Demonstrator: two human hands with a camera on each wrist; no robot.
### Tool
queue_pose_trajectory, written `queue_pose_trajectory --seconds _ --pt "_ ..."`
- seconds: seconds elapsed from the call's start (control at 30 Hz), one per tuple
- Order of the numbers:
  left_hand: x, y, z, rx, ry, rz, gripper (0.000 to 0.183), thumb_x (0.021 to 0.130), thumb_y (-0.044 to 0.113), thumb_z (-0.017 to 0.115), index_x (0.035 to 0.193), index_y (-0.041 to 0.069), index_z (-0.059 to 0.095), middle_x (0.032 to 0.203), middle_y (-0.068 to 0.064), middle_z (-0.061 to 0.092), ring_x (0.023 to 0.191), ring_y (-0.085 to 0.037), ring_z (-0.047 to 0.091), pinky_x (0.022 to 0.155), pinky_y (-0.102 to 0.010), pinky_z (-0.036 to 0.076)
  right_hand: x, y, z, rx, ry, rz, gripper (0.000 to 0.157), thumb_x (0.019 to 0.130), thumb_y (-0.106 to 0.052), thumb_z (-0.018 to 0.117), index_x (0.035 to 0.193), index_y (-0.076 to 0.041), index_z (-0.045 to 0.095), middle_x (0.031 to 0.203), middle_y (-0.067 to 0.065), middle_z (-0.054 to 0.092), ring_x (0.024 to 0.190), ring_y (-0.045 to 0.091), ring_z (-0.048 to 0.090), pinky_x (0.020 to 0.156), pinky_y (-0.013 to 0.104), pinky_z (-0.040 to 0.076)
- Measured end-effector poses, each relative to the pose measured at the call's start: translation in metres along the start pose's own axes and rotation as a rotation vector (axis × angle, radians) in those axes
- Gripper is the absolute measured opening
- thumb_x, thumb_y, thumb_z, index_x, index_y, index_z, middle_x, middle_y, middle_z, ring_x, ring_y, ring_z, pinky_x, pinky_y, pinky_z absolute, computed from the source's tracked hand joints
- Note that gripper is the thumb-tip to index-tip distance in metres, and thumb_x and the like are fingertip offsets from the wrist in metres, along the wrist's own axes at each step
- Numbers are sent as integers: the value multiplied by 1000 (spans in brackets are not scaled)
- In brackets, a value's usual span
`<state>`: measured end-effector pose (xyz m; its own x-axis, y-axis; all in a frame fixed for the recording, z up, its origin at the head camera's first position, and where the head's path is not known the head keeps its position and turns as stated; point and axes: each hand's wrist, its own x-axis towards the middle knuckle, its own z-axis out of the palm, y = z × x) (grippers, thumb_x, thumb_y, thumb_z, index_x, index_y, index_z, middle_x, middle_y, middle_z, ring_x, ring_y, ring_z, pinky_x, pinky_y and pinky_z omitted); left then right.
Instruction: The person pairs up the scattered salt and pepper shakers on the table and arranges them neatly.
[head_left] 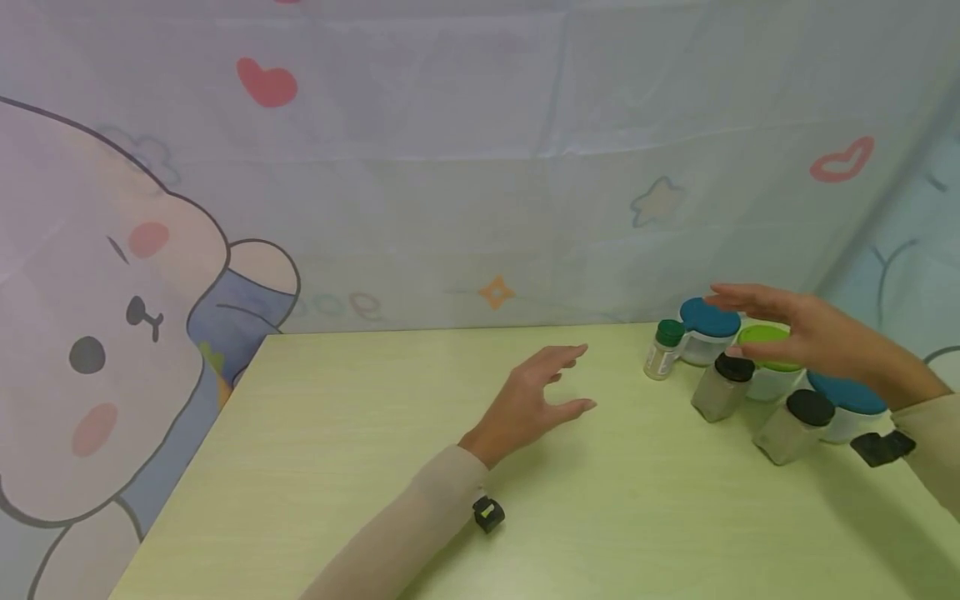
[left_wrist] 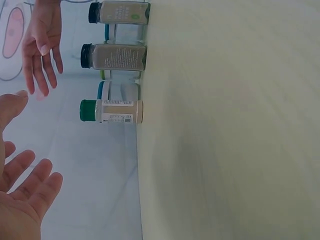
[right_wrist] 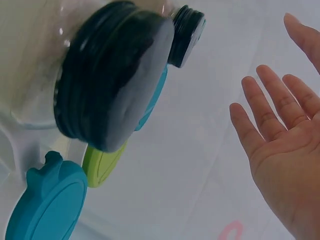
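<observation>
My left hand [head_left: 525, 408] hovers over the middle of the table with thumb and fingers spread apart, holding nothing. To its right stands a small spice bottle [head_left: 660, 360] with a green cap and a printed label. My right hand [head_left: 813, 333] is held above a group of jars, its fingers extended and its palm bare in the right wrist view. Under and in front of it are two square spice jars with black lids, one nearer the back [head_left: 718, 392] and one nearer me [head_left: 787, 433]. All three seasoning bottles stand upright.
Behind the bottles is a row of clear canisters: a blue-lidded one [head_left: 707, 333], a green-lidded one [head_left: 768, 379] and another blue-lidded one [head_left: 847, 408]. A printed cloth [head_left: 450, 167] hangs along the back edge of the pale wooden table [head_left: 337, 417].
</observation>
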<state>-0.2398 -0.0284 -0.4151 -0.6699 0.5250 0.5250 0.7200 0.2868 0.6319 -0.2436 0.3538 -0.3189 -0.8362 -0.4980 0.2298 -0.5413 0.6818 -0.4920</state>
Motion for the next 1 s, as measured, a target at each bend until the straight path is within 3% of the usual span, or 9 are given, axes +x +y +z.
queue_pose_trajectory --seconds 0.37,0.8,1.0 --pt "10 -6 9 -14 14 -1 66 89 23 81 148 14 51 144 -3 55 126 -23 58 101 -34 54 10 12 -3 7 -17 -7 79 89 -14 80 156 -29 41 151 4 53 128 -14 43 97 2 34" --pt "19 -10 22 8 16 22 65 91 24 80 148 14 52 142 -4 58 124 -21 59 101 -23 51 7 27 -8 28 -45 73 78 90 -18 80 155 -32 41 151 2 52 126 -13 44 94 3 36" --pt "25 -11 25 10 17 24 65 90 24 80 148 14 52 142 -4 58 124 -16 58 101 -27 53 9 36 -11 28 -57 95 79 90 -18 79 156 -33 38 151 1 51 126 -7 46 91 4 38"
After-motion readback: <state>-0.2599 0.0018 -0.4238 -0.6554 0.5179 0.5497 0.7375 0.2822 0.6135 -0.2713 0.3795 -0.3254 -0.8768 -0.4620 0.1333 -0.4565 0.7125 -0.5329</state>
